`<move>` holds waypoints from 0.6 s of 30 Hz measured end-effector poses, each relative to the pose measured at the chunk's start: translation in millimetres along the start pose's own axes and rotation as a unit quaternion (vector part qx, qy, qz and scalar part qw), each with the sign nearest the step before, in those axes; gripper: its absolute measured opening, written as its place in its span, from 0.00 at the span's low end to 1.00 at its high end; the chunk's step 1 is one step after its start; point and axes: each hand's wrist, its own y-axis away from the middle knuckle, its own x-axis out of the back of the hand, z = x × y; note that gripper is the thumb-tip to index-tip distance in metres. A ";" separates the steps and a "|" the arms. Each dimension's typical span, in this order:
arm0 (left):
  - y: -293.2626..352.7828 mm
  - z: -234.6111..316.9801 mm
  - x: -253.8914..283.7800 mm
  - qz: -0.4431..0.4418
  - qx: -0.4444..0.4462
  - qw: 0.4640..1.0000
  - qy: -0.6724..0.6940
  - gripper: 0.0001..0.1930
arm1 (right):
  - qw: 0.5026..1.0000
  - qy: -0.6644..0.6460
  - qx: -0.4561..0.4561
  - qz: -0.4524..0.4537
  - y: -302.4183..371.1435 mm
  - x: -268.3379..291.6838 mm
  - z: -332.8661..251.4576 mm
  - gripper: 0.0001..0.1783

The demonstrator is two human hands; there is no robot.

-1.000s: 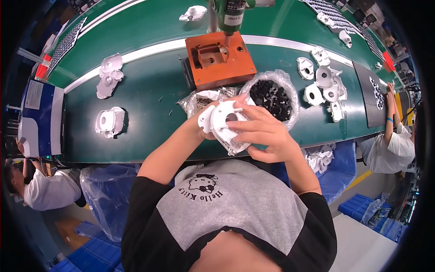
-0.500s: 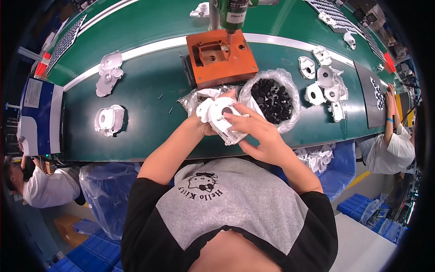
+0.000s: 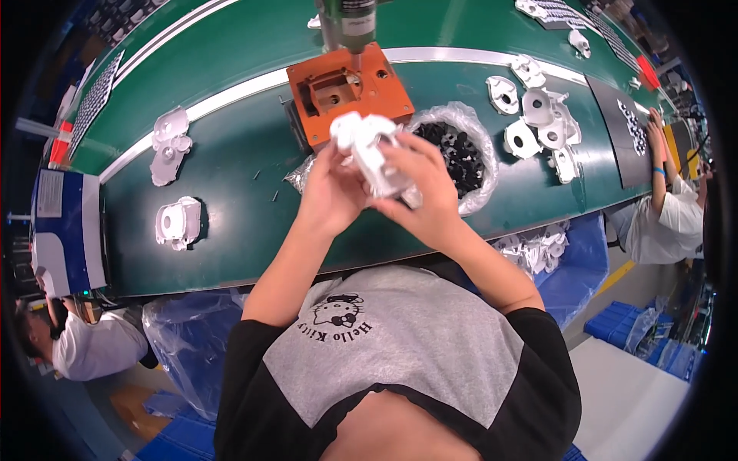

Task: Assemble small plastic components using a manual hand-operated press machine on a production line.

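Observation:
A white moulded plastic housing (image 3: 370, 157), blurred by motion, is held between my two hands above the near part of the bench. My left hand (image 3: 332, 188) grips its left side, and my right hand (image 3: 425, 180) has its fingers wrapped over the right side. Just beyond the housing stands an orange fixture block (image 3: 392, 100) with a cut-out recess. The tip of a green powered screwdriver (image 3: 357, 58) points down over that block. To the right of my hands sits a clear plastic bag (image 3: 486, 146) of small black parts (image 3: 461, 157).
White housings lie in a group (image 3: 542, 107) at the right and in two spots (image 3: 178, 223) at the left. Two small pins (image 3: 275, 196) rest on the green bench (image 3: 238, 246). A blue bin (image 3: 580, 261) with white parts stands below its edge. Co-workers sit at both sides.
Both hands have lifted the white housing away from me, toward the orange block, and tilted it. The whole view has shifted slightly.

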 end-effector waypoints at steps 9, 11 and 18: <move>6.9 20.8 -2.2 0.045 -0.304 0.899 -0.313 0.10 | 0.998 -0.030 -0.035 0.048 -6.7 8.6 9.7 0.19; 18.4 43.9 -5.1 0.136 -0.378 0.598 -0.694 0.05 | 0.984 0.117 -0.132 -0.019 -6.3 24.0 35.4 0.12; -45.1 80.4 -9.9 0.008 -0.426 0.273 -0.863 0.07 | 0.951 0.210 -0.167 -0.151 12.5 22.0 67.6 0.09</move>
